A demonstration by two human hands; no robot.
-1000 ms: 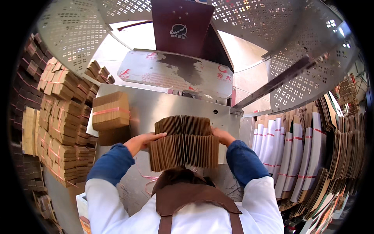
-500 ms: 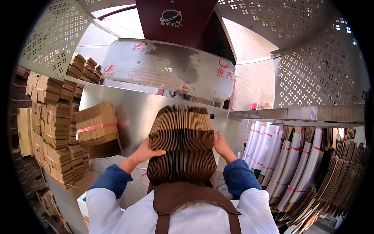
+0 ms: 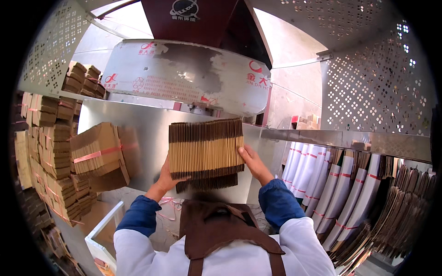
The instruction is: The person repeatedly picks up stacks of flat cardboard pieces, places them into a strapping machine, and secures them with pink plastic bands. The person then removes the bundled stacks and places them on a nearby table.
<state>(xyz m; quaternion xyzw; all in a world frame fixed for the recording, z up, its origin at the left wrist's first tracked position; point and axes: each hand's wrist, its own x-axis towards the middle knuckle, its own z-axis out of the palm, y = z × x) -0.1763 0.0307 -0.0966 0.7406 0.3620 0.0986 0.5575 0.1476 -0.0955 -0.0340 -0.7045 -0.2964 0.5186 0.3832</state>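
Squarely between the two hands sits a block of thin brown cardboard pieces (image 3: 206, 148), standing on edge side by side so that their ends make a ridged face, tan across the middle and darker along the far and near borders. The left hand (image 3: 165, 179) has its grip closed on the block's left side, with the thumb along the near lower corner. The right hand (image 3: 254, 163) grips the opposite side, thumb against the right edge. The block is over the near part of a shiny metal table (image 3: 149, 117); whether it rests there or is lifted, I cannot tell. A darker ridged strip shows just below its near border.

To the left on the table lies a cardboard bundle (image 3: 94, 146) bound with a pink strap, apart from the block. Beyond it, tied cardboard stacks (image 3: 55, 149) rise in piles. Past the table's far side are a metal plate (image 3: 133, 62) with red print and a worn patch, and a dark red housing (image 3: 198, 23). A perforated metal panel (image 3: 368, 94) curves at the upper right, above white bundles (image 3: 338, 198) with red bands. Blue cuffs (image 3: 278, 202) cover the forearms, and a brown apron (image 3: 225, 237) hangs below.
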